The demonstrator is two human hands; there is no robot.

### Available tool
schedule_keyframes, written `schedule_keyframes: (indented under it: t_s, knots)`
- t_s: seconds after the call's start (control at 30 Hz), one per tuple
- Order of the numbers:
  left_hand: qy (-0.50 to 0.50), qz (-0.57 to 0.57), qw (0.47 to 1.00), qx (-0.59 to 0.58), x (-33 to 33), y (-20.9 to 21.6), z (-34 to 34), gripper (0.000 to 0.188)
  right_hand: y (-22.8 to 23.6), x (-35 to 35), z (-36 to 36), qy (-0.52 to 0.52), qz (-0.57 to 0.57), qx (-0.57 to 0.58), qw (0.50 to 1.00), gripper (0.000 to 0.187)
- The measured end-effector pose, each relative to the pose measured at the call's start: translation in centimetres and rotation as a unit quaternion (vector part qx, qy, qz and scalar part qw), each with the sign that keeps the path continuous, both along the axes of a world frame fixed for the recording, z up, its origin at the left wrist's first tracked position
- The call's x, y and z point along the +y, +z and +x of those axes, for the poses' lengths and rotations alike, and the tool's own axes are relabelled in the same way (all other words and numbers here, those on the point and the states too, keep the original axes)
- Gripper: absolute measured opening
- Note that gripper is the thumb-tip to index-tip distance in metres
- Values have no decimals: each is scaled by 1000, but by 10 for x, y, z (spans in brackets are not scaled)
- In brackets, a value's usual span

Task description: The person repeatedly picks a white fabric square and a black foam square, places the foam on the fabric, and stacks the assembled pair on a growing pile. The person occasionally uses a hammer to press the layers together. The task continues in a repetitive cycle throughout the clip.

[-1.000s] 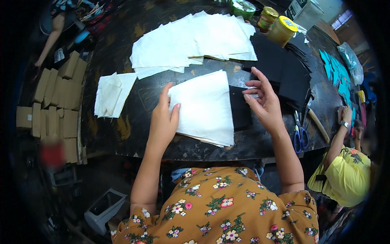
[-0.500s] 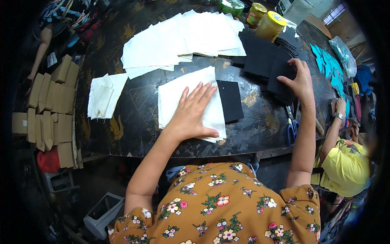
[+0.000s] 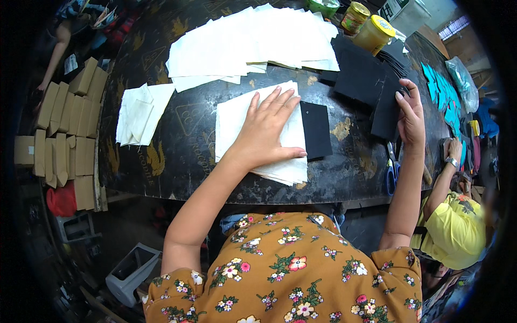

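My left hand (image 3: pixel 267 126) lies flat with fingers spread on a small stack of white cloth pieces (image 3: pixel 229 119). A black sheet piece (image 3: pixel 318 130) sticks out from under the stack's right side. My right hand (image 3: pixel 412 119) pinches the right edge of another black piece (image 3: pixel 385 114), between thumb and fingers, and this piece is tilted up. Just left of it lies a pile of black pieces (image 3: pixel 358 78). A wide fan of overlapping white cloth pieces (image 3: pixel 247 40) spreads across the far side, and a smaller white pile (image 3: pixel 134 116) sits at the left.
Scissors with blue handles (image 3: pixel 390 177) lie near the right forearm. Jars (image 3: pixel 375 33) stand at the far right, with turquoise cut pieces (image 3: pixel 441 94) beyond. Cardboard boxes (image 3: pixel 59 107) are stacked at the left. A co-worker in a yellow top (image 3: pixel 458 231) works at the right.
My right hand has closed on a black piece and lifted its edge, shifting slightly right. The left hand stays flat on the white stack. The whole view has shifted a little.
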State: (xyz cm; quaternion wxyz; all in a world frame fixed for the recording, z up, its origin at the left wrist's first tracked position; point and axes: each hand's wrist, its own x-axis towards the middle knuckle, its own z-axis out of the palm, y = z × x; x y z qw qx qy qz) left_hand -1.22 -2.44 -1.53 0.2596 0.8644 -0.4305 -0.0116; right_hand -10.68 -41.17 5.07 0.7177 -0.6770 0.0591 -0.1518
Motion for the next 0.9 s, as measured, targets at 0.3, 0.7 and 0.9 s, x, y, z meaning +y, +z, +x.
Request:
schedule_keyframes:
  t_s: [0.3, 0.7, 0.9]
  knots:
    - [9, -5, 1000, 13, -1, -9, -1, 146, 6, 29, -6, -35, 1, -11, 999, 31]
    - [-1, 3, 1000, 21, 3, -4, -2, 158, -20, 141, 17, 97, -91, 74, 988, 44]
    - [-8, -34, 998, 44, 5, -3, 1, 157, -32, 147, 21, 108, -71, 80, 988, 46]
